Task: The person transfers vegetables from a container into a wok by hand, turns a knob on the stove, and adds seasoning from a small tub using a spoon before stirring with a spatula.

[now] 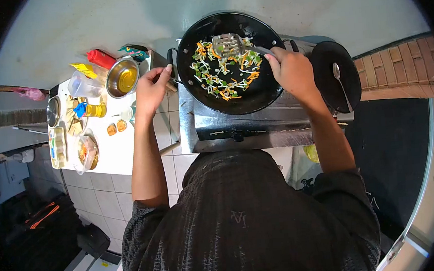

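A large black wok [269, 89] sits on the metal stove [277, 140], with chopped orange, white and green vegetables [226, 93] spread over its bottom. My right hand [293, 72] is closed round the handle of a slotted metal spatula [228, 45], whose head is over the vegetables near the wok's upper middle. My left hand [152, 91] is at the wok's left side handle [171, 63], thumb and fingers closed on it.
On the white table [115, 155] at left are a metal bowl [122, 77] of yellow liquid, a blue-capped yellow bottle [94, 110], a plastic container [85, 154] and an egg carton [57, 148]. To the right, a black pan [323, 72] holds a spoon [342, 86].
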Available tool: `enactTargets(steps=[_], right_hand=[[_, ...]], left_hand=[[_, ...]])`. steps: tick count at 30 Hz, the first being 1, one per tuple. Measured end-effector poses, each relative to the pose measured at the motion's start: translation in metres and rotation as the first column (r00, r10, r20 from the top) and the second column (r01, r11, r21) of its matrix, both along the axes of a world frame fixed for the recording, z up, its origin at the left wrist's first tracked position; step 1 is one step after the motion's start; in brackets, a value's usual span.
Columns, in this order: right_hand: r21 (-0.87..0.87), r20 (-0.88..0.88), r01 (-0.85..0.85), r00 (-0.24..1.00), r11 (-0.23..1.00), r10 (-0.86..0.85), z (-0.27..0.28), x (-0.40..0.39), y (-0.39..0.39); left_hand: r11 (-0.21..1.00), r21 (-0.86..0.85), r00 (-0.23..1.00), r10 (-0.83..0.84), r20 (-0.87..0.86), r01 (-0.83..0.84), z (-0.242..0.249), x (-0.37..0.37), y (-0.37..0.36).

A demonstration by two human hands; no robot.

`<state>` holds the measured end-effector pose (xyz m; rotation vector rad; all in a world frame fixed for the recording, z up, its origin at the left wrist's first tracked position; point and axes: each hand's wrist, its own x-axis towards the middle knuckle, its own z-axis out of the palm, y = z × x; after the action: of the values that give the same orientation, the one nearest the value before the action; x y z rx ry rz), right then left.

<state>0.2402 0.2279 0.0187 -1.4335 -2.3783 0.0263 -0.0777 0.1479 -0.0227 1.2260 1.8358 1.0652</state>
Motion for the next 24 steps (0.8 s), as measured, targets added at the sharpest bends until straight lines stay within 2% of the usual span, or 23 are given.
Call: enactTargets(steps=[1, 3, 4, 6, 9, 15, 18, 22, 24], right_hand=[[0.003, -0.001, -0.003, 1.0, 1.0, 0.003, 0.0, 0.001, 0.002], [-0.163, -0.047, 0.021, 0.998, 0.986, -0.029, -0.003, 0.005, 0.006], [-0.162, -0.047, 0.022, 0.998, 0.987, -0.03, -0.005, 0.006, 0.009], [-0.311, -0.12, 0.086, 0.984, 0.947, -0.129, -0.011, 0.008, 0.014], [-0.395, -0.139, 0.095, 0.977, 0.914, -0.161, -0.018, 0.011, 0.02], [-0.362, -0.152, 0.046, 0.982, 0.931, -0.108, -0.008, 0.012, 0.012], [-0.411, -0.135, 0.006, 0.989, 0.912, -0.067, -0.017, 0.017, 0.017], [-0.4, -0.201, 0.009, 0.975, 0.916, -0.098, -0.021, 0.012, 0.016], [-0.453, -0.219, -0.002, 0.97, 0.892, -0.109, -0.022, 0.012, 0.016]], left_hand=[[1.0, 0.008, 1.0, 0.006, 0.019, -0.006, 0.001, 0.001, 0.0], [1.0, 0.011, 0.999, 0.009, 0.039, -0.01, 0.001, 0.002, -0.001], [1.0, 0.017, 0.999, 0.009, 0.034, -0.01, -0.002, 0.0, -0.001], [1.0, 0.022, 0.999, 0.009, 0.031, -0.009, -0.003, -0.001, -0.001], [1.0, 0.023, 0.999, 0.005, 0.045, -0.006, -0.002, -0.002, 0.0], [1.0, 0.008, 0.998, 0.03, 0.062, -0.03, -0.003, -0.002, -0.004], [0.999, 0.035, 0.996, 0.034, 0.087, -0.037, -0.007, -0.002, -0.004], [0.999, 0.032, 0.998, 0.032, 0.048, -0.034, -0.01, -0.002, -0.003], [0.999, 0.033, 0.999, 0.032, 0.033, -0.033, -0.01, -0.003, -0.003]])
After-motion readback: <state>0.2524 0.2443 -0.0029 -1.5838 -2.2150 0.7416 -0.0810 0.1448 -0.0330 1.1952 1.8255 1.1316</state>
